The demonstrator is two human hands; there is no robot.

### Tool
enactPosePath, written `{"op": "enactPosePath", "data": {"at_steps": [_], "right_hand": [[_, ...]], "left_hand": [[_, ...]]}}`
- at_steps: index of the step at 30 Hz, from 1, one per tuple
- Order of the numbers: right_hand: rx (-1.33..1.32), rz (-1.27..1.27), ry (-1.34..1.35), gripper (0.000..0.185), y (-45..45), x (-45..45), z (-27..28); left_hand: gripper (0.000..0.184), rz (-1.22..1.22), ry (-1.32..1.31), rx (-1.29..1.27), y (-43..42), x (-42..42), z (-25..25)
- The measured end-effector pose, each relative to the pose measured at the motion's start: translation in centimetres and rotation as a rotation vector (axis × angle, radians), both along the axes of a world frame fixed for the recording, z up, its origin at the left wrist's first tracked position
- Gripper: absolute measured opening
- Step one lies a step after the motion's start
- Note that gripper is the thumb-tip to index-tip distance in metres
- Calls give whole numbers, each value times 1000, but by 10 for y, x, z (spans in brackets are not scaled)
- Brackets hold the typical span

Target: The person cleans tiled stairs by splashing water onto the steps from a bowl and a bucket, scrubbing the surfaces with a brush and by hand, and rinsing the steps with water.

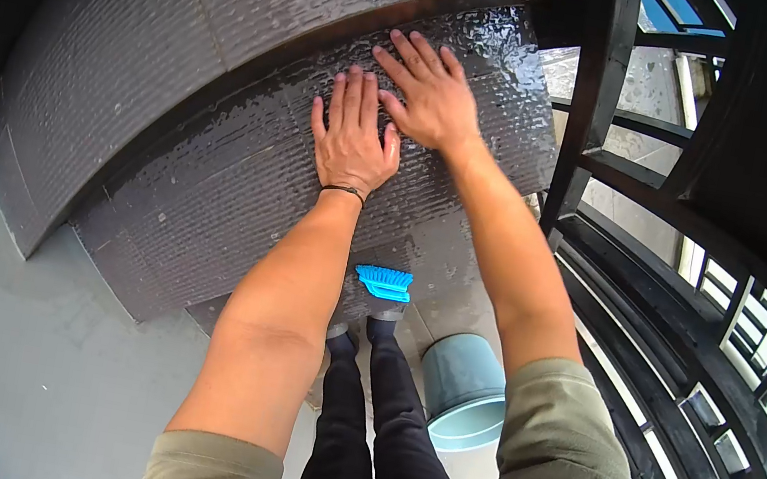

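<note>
My left hand (357,139), with a thin dark band at its wrist, is stretched out flat over a wet, ridged dark stair tread (243,170). Up and to the right of it, my right hand (431,95) is spread out with its fingers apart, its thumb close to the left hand's fingers. Both hands hold nothing. Whether the palms press on the tread or hover just over it, I cannot tell. A bright blue scrub brush (383,282) lies on its side lower down, near my feet, apart from both hands.
A light blue-grey bucket (463,385) stands tilted in view beside my legs. Black metal railings (594,102) run along the right side. Above the tread rises another wet step (168,11). A grey wall (13,330) borders the stairs at left.
</note>
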State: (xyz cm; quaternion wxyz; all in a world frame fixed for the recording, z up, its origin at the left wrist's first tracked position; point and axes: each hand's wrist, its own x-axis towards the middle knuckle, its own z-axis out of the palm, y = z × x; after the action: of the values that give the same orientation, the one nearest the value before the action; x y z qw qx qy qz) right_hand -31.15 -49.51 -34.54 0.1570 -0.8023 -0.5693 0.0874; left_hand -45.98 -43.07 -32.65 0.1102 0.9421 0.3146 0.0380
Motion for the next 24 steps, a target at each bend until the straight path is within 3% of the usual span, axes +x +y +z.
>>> {"op": "enactPosePath", "data": {"at_steps": [2, 4, 5, 6, 8, 9, 10, 11, 12, 14, 15, 16, 18, 20, 22, 24], "right_hand": [[-42, -215, -99, 62, -15, 33, 8], [-40, -679, -104, 67, -39, 72, -12], [39, -885, 110, 72, -49, 79, -8], [-160, -1047, 257, 72, -44, 75, 14], [-45, -883, -191, 69, -41, 53, -8], [-19, -704, -218, 64, -29, 31, 9], [52, -521, -47, 59, -20, 8, 20], [-82, -192, 117, 57, -16, -6, 36], [20, 27, 210, 56, -33, -19, 5], [-111, -396, 61, 55, -48, -3, 30], [-148, -662, -162, 58, -62, 6, 18], [38, -924, 68, 64, -85, 18, -4], [-67, -1311, 334, 75, -95, 10, 8], [-195, -979, -42, 80, -99, -29, -3], [-375, -400, 145, 81, -102, -66, 29], [-402, -549, 93, 79, -109, -65, 25]], "left_hand": [[73, 32, 8, -11, 1, 0, -6], [73, 22, 60, -11, 2, 2, -4], [72, 20, 69, -29, 3, 2, -3], [73, 36, 75, -37, 2, 4, -5], [75, 71, 57, -59, 0, 7, -3], [75, 83, 53, -55, 1, 7, -3], [75, 83, 61, -49, 1, 6, -3], [75, 78, 73, -44, 1, 4, -4], [75, 69, 85, -41, 1, 4, -5], [72, 49, 76, -38, 1, 5, -8], [72, 44, 84, -39, 2, 6, -7], [71, 41, 92, -41, 3, 5, -6], [70, 47, 103, -56, 3, 6, -4], [70, 49, 90, -62, 2, 10, -2], [70, 44, 78, -48, 3, 9, -3], [70, 48, 64, -55, 3, 8, -4]]}}
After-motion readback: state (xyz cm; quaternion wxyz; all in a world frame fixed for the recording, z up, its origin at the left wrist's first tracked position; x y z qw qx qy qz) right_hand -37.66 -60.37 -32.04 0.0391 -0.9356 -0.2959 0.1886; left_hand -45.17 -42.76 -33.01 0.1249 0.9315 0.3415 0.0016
